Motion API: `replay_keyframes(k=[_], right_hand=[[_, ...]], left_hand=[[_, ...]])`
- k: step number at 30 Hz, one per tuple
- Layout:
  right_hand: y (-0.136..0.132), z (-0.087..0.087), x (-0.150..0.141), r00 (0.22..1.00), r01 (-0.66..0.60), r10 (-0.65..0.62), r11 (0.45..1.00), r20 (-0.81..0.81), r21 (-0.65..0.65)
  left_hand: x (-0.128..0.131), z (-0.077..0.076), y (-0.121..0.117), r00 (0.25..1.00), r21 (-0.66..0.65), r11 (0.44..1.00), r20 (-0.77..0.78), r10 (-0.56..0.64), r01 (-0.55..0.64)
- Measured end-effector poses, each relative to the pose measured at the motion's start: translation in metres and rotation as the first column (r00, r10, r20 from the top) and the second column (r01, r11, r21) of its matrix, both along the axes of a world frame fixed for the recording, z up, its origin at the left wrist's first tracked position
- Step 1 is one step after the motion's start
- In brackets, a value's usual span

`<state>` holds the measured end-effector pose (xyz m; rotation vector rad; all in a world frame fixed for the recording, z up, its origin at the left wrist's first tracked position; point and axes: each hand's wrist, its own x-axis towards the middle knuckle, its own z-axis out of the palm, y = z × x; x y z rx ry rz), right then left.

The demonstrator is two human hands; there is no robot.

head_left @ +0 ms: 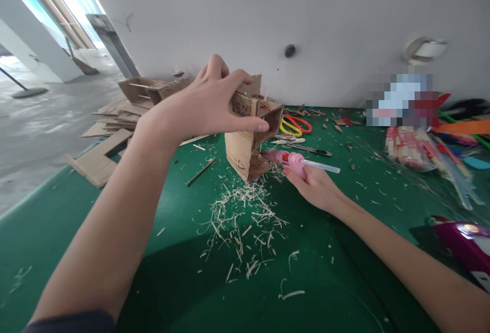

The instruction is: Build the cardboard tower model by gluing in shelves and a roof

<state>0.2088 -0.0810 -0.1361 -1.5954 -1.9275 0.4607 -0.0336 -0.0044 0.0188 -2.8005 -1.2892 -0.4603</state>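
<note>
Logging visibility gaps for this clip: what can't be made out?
Head view, tip of the glue gun: too blurred to tell if it touches the cardboard box.
Head view, its trigger: hidden by the right hand.
Head view, purple thing: cut off by the right edge.
Head view, things under the pixelated patch: masked.

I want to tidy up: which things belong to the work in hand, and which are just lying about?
In use:
- cardboard structure, in the left hand
- pink glue gun, in the right hand

Apparently just lying about:
- craft knife
- brown stick
- pale shavings
- purple object
</note>
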Motion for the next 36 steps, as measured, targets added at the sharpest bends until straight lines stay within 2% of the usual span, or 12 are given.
replay_keyframes(k=[22,29,36], right_hand=[[0.0006,-0.0002,-0.0008,1.000,-0.026,0.026,1.000,-0.003,0.005],[-0.0005,-0.0014,-0.0010,1.000,0.000,0.000,1.000,-0.005,-0.008],[-0.0013,0.0002,-0.0020,1.000,0.013,-0.013,1.000,0.009,-0.012]], left_hand=[[-0.0037,-0.0056,0.0072,0.996,0.016,0.999,0.076,-0.044,0.043],[-0.0010,-0.0029,0.0018,1.000,0.011,1.000,0.019,0.002,-0.002],[-0.0033,-0.0047,0.0064,0.994,-0.029,0.998,0.096,-0.046,0.049]])
